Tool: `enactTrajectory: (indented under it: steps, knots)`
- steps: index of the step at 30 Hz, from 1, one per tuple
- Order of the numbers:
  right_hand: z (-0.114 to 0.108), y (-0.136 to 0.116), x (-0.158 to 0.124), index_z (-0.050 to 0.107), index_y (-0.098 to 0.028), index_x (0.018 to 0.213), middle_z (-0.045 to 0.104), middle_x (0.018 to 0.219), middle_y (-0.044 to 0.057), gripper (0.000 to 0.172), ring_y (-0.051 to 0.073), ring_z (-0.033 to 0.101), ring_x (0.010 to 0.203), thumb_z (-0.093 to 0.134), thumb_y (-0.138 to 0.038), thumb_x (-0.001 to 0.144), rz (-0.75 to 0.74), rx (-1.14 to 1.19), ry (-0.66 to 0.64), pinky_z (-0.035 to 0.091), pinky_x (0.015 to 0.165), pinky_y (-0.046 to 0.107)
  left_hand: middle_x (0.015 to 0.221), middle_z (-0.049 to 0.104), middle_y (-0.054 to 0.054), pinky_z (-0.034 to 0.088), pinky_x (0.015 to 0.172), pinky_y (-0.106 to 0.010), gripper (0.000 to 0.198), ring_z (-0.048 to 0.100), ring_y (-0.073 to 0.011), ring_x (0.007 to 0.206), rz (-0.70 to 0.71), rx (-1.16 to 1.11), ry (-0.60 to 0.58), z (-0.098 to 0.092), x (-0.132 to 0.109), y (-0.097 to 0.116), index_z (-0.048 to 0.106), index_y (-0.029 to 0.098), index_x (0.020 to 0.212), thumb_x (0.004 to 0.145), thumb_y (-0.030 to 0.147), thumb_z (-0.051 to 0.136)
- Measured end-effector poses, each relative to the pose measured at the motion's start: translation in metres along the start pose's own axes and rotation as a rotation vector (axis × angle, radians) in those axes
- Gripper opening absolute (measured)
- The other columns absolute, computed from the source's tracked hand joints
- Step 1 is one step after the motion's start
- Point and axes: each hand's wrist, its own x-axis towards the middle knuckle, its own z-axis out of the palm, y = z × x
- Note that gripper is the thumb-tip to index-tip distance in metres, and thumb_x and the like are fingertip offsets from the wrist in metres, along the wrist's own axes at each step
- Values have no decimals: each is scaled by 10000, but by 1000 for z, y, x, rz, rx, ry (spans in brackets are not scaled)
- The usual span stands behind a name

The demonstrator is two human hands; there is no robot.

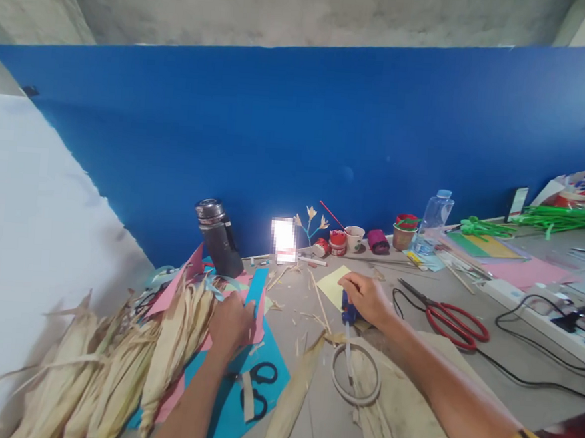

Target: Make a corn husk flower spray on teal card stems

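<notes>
My right hand is closed over a blue glue gun, whose handle is hidden under the palm. A clear glue stick sticks out of its back, towards me. Beneath the fingertips lies a pale yellow paper. My left hand has its fingers curled over pink and blue paper, beside a blue paper strip; its fingertips are hidden, and what they grip does not show. Dried corn husks are heaped left of it. Black-handled scissors lie on blue paper nearer me.
A roll of tape, a long husk and a folded cloth lie in front. Red-handled scissors, black cords and a power strip are at right. A dark flask and a plastic bottle stand near the blue wall.
</notes>
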Motion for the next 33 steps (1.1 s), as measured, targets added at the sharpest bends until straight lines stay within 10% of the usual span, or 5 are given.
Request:
enactTrajectory:
  steps: [21, 26, 33]
  knots:
    - [0, -6, -4, 622, -207, 707, 635, 620, -7, 298, 133, 543, 563, 442, -335, 906, -74, -125, -130, 342, 564, 229, 864, 665, -157, 441, 709, -351, 205, 643, -293, 871, -29, -115, 53, 6, 11, -10, 591, 143, 859, 876, 202, 395]
    - [0, -7, -4, 644, -205, 715, 647, 643, 3, 301, 131, 543, 568, 450, -340, 901, -89, -122, -132, 349, 571, 234, 691, 600, -17, 457, 576, -281, 104, 593, -187, 638, -187, -903, 169, -2, 4, -7, 541, 201, 808, 732, 197, 611]
    - [3, -9, -5, 639, -200, 720, 587, 554, -14, 290, 130, 523, 526, 465, -356, 892, -59, -5, -103, 375, 558, 249, 631, 578, 10, 438, 455, -195, 232, 498, -84, 501, -328, -1891, -206, -9, -17, 17, 608, 184, 801, 632, 164, 765]
